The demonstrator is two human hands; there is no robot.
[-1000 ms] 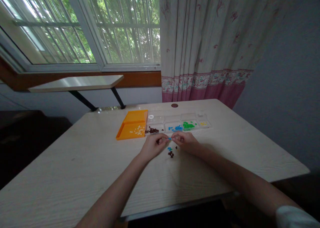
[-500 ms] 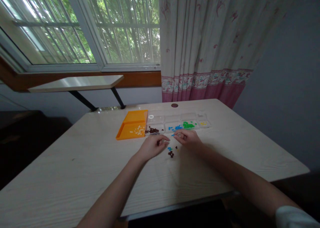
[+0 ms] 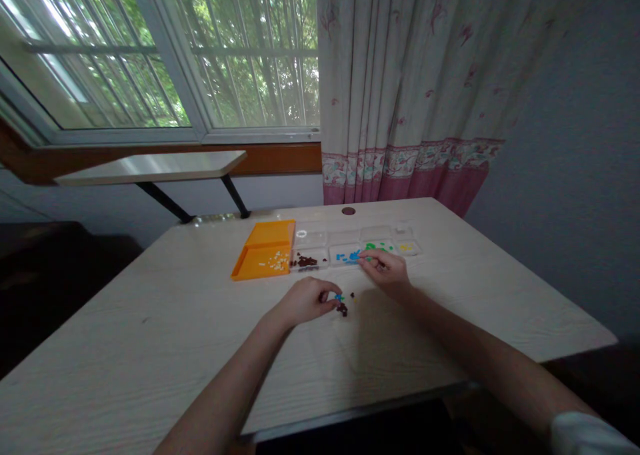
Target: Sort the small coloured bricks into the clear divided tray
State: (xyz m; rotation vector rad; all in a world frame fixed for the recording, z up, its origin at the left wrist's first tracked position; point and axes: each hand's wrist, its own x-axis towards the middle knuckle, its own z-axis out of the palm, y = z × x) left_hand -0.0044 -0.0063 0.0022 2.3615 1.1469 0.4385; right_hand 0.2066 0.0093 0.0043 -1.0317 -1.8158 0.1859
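Observation:
My left hand (image 3: 306, 300) rests on the table with its fingers curled in a pinch at a small heap of blue and brown beads (image 3: 341, 304). My right hand (image 3: 388, 271) reaches forward to the clear compartment tray (image 3: 380, 234), its pinched fingertips over the blue beads (image 3: 350, 256) beside the green beads (image 3: 376, 247). What each pinch holds is too small to make out. Brown beads (image 3: 305, 261) lie in the tray's left compartment.
An orange lid (image 3: 266, 248) with a few white beads lies left of the tray. A light wooden table (image 3: 150, 335) carries it all. A window, a narrow shelf (image 3: 150, 165) and a flowered curtain (image 3: 405, 88) stand behind.
The hands, touching over the heap a second ago, have parted. My right hand moved forward to the blue compartment. My left hand dropped back to the loose heap.

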